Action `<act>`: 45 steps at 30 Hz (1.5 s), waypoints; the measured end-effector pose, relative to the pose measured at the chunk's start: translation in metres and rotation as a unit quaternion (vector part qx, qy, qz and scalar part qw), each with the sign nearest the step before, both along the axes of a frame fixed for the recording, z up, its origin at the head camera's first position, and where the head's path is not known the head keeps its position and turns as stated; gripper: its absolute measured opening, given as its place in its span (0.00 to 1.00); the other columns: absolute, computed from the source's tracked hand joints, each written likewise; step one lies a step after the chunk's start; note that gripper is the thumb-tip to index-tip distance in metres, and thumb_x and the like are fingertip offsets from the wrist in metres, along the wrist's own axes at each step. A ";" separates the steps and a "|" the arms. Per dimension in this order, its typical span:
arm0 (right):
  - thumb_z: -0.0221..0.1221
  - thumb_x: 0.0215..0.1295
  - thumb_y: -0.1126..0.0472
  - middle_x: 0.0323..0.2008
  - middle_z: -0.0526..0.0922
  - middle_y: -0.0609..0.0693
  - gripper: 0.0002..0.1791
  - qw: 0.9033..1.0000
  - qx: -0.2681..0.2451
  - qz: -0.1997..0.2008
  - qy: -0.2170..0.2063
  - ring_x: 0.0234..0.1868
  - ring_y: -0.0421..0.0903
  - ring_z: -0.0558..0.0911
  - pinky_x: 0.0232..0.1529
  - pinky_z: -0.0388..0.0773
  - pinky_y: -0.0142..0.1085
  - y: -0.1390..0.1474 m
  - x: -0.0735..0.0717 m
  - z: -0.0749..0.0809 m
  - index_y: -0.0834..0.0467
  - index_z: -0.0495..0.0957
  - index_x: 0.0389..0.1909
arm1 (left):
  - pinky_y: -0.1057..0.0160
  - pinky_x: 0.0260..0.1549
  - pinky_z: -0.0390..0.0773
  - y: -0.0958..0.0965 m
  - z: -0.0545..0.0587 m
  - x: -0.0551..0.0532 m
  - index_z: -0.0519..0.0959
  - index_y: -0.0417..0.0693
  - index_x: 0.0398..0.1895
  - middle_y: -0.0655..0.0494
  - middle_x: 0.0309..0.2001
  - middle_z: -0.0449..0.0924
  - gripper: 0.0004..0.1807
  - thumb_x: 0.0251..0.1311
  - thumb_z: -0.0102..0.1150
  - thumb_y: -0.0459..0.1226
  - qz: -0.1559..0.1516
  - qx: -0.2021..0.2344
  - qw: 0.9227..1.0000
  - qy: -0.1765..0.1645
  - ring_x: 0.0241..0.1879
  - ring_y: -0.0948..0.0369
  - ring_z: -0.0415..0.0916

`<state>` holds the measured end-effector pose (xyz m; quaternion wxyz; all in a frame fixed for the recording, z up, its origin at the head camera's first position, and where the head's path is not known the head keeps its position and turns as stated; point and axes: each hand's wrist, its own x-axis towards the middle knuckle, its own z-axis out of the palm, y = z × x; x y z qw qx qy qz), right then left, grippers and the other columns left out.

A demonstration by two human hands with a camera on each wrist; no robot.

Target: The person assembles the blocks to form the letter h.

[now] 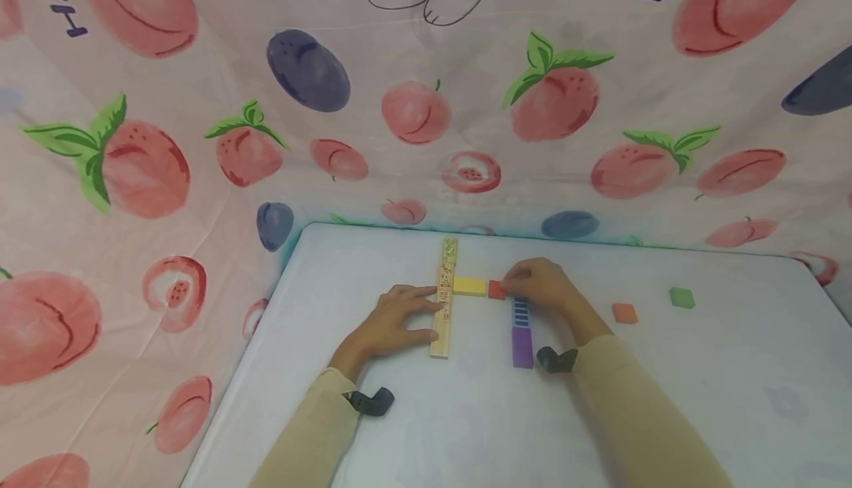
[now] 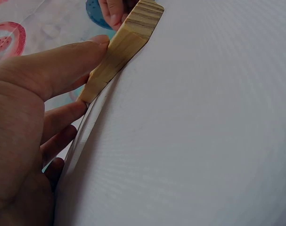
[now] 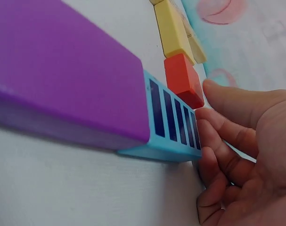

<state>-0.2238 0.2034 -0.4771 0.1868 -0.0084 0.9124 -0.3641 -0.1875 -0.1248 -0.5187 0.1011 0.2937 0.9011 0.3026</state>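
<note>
My left hand (image 1: 399,322) rests with extended fingers along the left side of a long row of wooden blocks (image 1: 440,347), plain at the near end and printed with small pictures further up. In the left wrist view, the thumb touches the wooden row's (image 2: 117,52) side. A yellow block (image 1: 470,286) reaches right from that row, followed by a red block (image 1: 495,290). My right hand (image 1: 542,285) pinches the red block's right end between thumb and index finger. Its other fingers curl by the far end of a light-blue block with dark bars (image 3: 173,117). A purple block (image 1: 522,347) adjoins the light-blue one.
An orange block (image 1: 625,313) and a green block (image 1: 682,297) lie apart on the white table (image 1: 732,399), right of my right hand. Fruit-printed cloth (image 1: 413,52) hangs behind the table and along its left side. Small black devices sit at both wrists.
</note>
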 end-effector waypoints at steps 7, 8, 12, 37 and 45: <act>0.66 0.66 0.49 0.47 0.86 0.52 0.14 1.000 0.009 -0.004 -0.013 0.51 0.53 0.80 0.59 0.76 0.52 -0.006 0.000 0.002 0.54 0.86 0.45 | 0.43 0.70 0.59 0.000 0.000 0.000 0.78 0.69 0.66 0.67 0.75 0.66 0.29 0.61 0.66 0.58 0.000 0.006 1.000 0.002 0.74 0.57 0.60; 0.66 0.66 0.49 0.47 0.86 0.52 0.14 1.000 0.011 -0.003 -0.013 0.51 0.53 0.80 0.59 0.75 0.52 -0.007 -0.001 0.002 0.53 0.86 0.45 | 0.44 0.70 0.59 0.000 0.000 0.000 0.78 0.69 0.66 0.67 0.75 0.66 0.29 0.61 0.66 0.58 0.001 0.006 1.000 0.001 0.74 0.57 0.60; 0.66 0.66 0.48 0.47 0.86 0.52 0.14 1.000 0.017 0.000 -0.013 0.52 0.53 0.79 0.59 0.75 0.52 -0.008 -0.002 0.000 0.53 0.86 0.45 | 0.43 0.69 0.59 0.000 0.000 0.000 0.78 0.69 0.66 0.67 0.75 0.66 0.29 0.61 0.67 0.58 0.001 0.007 1.000 0.003 0.73 0.58 0.60; 0.66 0.66 0.47 0.50 0.85 0.53 0.15 1.000 0.021 -0.007 -0.017 0.53 0.54 0.78 0.59 0.75 0.54 -0.007 -0.006 -0.005 0.51 0.86 0.47 | 0.46 0.70 0.58 0.000 0.001 0.000 0.78 0.70 0.66 0.69 0.75 0.66 0.29 0.60 0.67 0.57 0.005 0.004 1.000 -0.010 0.73 0.60 0.59; 0.66 0.66 0.47 0.50 0.85 0.54 0.15 1.000 0.021 0.000 -0.008 0.54 0.55 0.78 0.59 0.74 0.54 -0.008 -0.006 -0.005 0.52 0.87 0.47 | 0.45 0.70 0.58 0.000 0.001 0.000 0.78 0.70 0.66 0.69 0.76 0.65 0.29 0.60 0.67 0.58 0.003 0.002 1.000 -0.010 0.74 0.59 0.59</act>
